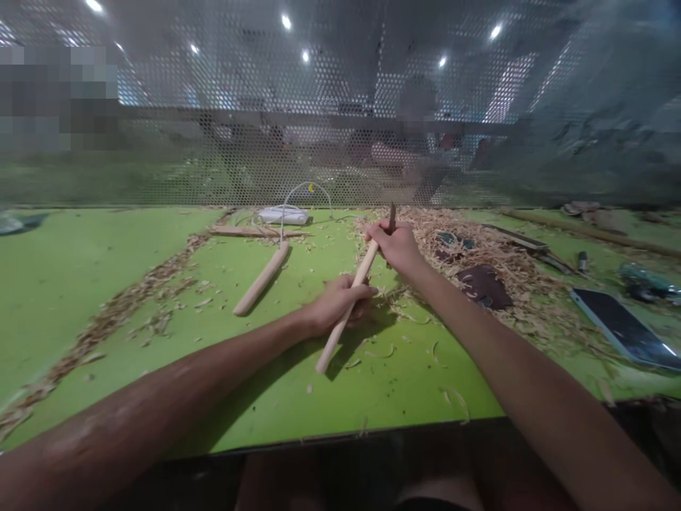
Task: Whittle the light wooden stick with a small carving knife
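My left hand [340,305] is closed around the middle of a pale, rounded wooden stick [335,344]. The stick slants across the view, its near end just over the green tabletop. At its far end my right hand [396,247] grips a narrow dark blade [392,216], whose tip sticks up above the fingers. Blade and stick come together under the right fingers, so the exact contact is hidden. To the left lies a thicker, slightly bent wooden piece [260,280], apart from both hands.
Curled wood shavings [526,280] heap up on the right around a dark brown scrap [484,286]. A phone [628,326] lies at the right. Behind are a white power strip [283,215] with a cable and a perforated screen [330,156]. The table's front edge [340,435] runs near me.
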Available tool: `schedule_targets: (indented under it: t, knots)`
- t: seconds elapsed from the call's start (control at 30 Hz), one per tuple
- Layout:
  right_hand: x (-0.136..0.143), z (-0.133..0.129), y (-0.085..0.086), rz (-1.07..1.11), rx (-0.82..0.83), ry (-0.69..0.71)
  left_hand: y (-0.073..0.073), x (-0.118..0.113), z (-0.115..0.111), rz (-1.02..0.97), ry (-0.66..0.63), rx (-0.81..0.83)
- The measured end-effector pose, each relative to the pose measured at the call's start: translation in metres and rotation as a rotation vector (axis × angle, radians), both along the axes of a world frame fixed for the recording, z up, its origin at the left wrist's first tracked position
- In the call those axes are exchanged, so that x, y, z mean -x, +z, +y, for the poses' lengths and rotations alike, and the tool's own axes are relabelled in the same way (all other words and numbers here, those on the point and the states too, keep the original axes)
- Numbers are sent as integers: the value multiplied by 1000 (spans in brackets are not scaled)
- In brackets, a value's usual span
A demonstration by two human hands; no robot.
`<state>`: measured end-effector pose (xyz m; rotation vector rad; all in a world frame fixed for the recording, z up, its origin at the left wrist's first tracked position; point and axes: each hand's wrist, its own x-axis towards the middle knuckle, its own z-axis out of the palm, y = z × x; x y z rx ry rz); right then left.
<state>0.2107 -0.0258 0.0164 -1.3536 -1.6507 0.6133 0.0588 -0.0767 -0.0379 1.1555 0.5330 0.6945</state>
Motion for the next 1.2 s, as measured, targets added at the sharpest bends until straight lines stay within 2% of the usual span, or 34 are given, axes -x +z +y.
schedule_targets:
  t: [0.13,0.2,0.27,0.37,0.47,0.6,0.77,1.2]
  knots:
    - [-7,4,1,-62,-125,-105,-2,3,4,-52,-106,77]
    - [-12,3,4,-271,-200,-200,-3,5,6,-83,-114,125]
    - [-13,-1,8,-569,-181,-263,-4,6,8,-103,-93,147]
    - [-4,-10,10,-939,-65,-235,-6,5,9,-113,-39,130]
    - [12,-18,6,-1131,-45,-151,-4,1,5,-123,40,111]
    - [24,-24,0,-1191,-65,-101,4,-5,-1,-126,140,125]
    - [23,-21,-2,-1192,-114,-125,10,-12,-5,-107,258,156]
    - [18,-7,3,-1241,-194,-189,13,-16,-7,-54,301,155]
